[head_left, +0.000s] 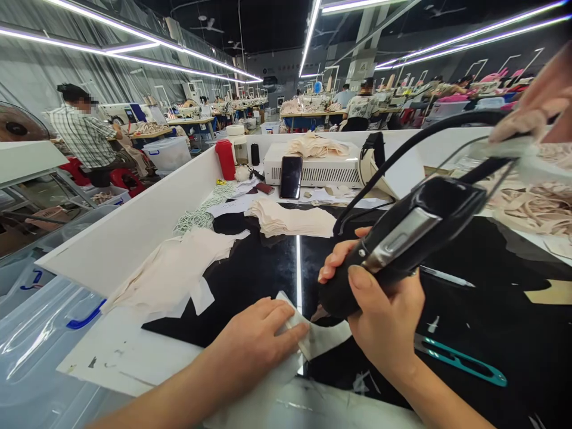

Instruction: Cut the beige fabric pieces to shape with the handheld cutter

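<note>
Head view, single frame: we read the step as working the edge of a small pale fabric piece (pixel 319 336) with a black corded handheld tool (pixel 402 238), its tip down at the fabric. Left hand (pixel 254 342) lies flat, fingers together, pressing the piece onto the glossy black surface (pixel 250 268). Right hand (pixel 379 310) is wrapped tight around the tool body, thumb on top. We judge the next move calls for steady hold-down and slow guiding along the edge. Teal snips (pixel 460 359) lie just right; folded fabric stack (pixel 290 219) further back.
</note>
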A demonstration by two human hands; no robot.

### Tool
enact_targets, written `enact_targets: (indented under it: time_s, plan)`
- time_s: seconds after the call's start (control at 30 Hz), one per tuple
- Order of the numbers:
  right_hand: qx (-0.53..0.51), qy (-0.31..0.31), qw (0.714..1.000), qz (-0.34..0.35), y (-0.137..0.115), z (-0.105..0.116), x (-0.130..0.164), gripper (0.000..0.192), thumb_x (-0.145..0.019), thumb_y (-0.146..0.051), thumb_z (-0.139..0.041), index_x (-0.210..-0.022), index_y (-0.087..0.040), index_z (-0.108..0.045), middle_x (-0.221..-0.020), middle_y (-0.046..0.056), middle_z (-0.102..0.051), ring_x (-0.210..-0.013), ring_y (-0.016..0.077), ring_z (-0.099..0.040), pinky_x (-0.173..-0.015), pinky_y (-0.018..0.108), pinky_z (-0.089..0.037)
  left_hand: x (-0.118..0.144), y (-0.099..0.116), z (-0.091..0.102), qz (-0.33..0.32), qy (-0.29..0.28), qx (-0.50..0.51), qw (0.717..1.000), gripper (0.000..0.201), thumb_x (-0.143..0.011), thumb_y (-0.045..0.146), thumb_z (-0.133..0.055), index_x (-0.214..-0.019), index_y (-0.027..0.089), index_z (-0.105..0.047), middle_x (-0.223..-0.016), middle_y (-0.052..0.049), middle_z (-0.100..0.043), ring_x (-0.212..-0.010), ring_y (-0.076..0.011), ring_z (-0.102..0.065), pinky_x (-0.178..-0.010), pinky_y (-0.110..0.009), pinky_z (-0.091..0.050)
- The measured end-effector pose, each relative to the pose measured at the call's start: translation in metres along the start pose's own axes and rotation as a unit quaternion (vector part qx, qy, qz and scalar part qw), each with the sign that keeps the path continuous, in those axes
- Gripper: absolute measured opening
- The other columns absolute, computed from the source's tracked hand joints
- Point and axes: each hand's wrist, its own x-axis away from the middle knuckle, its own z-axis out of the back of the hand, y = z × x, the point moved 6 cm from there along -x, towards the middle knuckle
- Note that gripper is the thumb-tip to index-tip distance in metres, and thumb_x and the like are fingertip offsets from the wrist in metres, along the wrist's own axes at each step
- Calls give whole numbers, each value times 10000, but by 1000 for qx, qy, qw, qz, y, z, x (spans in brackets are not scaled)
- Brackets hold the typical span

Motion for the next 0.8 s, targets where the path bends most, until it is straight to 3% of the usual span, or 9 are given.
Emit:
enact_targets:
  time_s: [0.13,0.27,0.53,0.8]
  plan:
    - [6,21,1000,15,-12,13,-3,398,-867,-419,-885,-1162,-289,-652,-851,-42,-705,-689,157,-661,-650,314,-584,-7,3,10,-4,33,-12,999,201,-1130,163,-476,-1198,123,-660,-1159,-112,-722,-1110,-240,-713,-1078,-451,-609]
    - [24,26,999,20,-17,25,-1,410,-858,-421,-890,-1169,-293,-656,-847,-38,-705,-682,169,-660,-648,333,-589,-18,13,14,-8,59,14,998,238,-1145,147,-425,-1171,93,-656,-1088,-104,-724,-1025,-202,-707,-964,-324,-634]
    - [38,37,998,24,-21,38,5,439,-840,-415,-909,-1171,-286,-650,-833,-28,-709,-662,183,-667,-610,348,-590,-27,23,-14,25,-32,60,997,140,-1112,164,-516,-1140,121,-646,-1015,-76,-686,-930,-233,-675,-838,-374,-642]
    - [34,41,998,25,-23,41,9,418,-857,-400,-898,-1172,-290,-646,-836,-29,-708,-674,180,-664,-627,347,-591,-19,22,-14,46,-26,69,996,163,-1093,185,-575,-1237,152,-644,-1083,-85,-684,-950,-242,-674,-804,-365,-642]
